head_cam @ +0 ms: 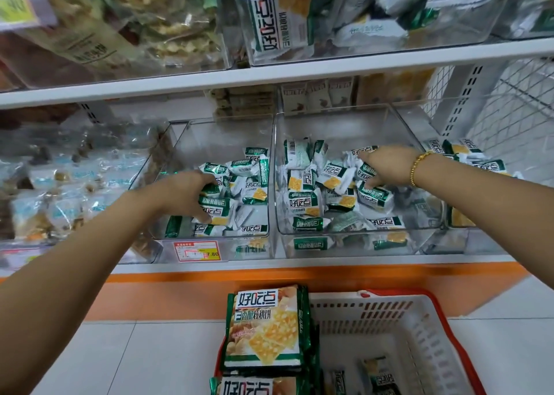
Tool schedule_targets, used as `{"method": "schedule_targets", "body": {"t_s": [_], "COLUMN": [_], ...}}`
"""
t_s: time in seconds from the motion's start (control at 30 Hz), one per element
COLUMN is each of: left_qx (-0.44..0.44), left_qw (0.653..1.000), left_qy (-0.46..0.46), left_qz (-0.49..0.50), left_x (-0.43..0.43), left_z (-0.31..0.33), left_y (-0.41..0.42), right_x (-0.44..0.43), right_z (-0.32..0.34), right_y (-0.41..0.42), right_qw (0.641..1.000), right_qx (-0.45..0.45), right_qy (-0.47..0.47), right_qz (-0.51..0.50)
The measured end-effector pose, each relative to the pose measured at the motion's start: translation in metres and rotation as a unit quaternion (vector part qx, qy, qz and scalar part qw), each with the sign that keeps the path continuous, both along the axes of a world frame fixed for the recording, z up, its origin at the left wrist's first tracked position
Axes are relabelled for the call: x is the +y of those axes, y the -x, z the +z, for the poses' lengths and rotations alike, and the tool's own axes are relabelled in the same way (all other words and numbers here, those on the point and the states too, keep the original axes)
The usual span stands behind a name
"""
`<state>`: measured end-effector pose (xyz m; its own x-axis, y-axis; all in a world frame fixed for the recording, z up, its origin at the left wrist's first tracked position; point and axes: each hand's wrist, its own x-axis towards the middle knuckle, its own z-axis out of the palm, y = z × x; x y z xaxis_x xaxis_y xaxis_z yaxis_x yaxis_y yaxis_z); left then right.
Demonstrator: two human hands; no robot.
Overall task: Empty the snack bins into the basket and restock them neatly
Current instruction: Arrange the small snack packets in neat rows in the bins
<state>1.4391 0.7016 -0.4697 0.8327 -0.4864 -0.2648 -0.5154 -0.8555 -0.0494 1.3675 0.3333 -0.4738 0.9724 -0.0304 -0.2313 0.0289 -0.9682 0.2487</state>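
My left hand (186, 196) clamps snack packets (254, 195) in the left bin (209, 136); right hand (386, 163) spreads flat over the next bin (344, 124). Slick wrappers: grab too many and some could miss the basket (389, 300) below.

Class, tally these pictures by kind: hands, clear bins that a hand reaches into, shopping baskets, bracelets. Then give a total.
Hands: 2, left hand gripping packets, right hand
Clear bins reached into: 2, left bin, right bin
Shopping baskets: 1, basket
Bracelets: 1, bracelet
Total: 6
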Motion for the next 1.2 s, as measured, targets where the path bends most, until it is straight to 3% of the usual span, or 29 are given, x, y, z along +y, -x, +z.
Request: {"method": "schedule_targets", "body": {"t_s": [0.1, 0.3, 0.4, 0.53, 0.77, 1.0, 1.13, 1.2], "left_qx": [-0.019, -0.046, -0.026, -0.025, -0.043, -0.082, -0.040, -0.012], "left_qw": [0.997, 0.968, 0.961, 0.957, 0.952, 0.917, 0.889, 0.895], "left_qy": [0.075, 0.245, 0.274, 0.289, 0.298, 0.386, 0.455, 0.445], "left_qz": [0.025, 0.035, 0.021, 0.026, 0.048, 0.053, 0.032, 0.002], "left_x": [0.002, -0.013, -0.024, -0.032, -0.029, -0.037, -0.058, -0.074], "left_z": [0.014, 0.037, 0.041, 0.043, 0.043, 0.069, 0.073, 0.067], "left_y": [0.002, 0.035, 0.051, 0.059, 0.067, 0.105, 0.140, 0.158], "right_x": [0.001, 0.002, 0.000, 0.004, 0.007, 0.010, 0.016, 0.018], "right_z": [-0.002, -0.022, -0.035, -0.046, -0.045, -0.016, 0.024, 0.041], "right_y": [-0.002, 0.004, 0.013, 0.023, 0.026, 0.040, 0.083, 0.117], "right_qw": [0.999, 0.989, 0.988, 0.995, 0.992, 0.965, 0.920, 0.885], "right_qx": [0.000, -0.079, -0.073, 0.029, -0.006, -0.097, -0.174, -0.204], "right_qy": [-0.021, -0.085, -0.119, -0.073, -0.078, -0.201, -0.326, -0.398], "right_qz": [-0.043, -0.091, -0.064, -0.053, -0.094, -0.136, -0.129, -0.126]}}
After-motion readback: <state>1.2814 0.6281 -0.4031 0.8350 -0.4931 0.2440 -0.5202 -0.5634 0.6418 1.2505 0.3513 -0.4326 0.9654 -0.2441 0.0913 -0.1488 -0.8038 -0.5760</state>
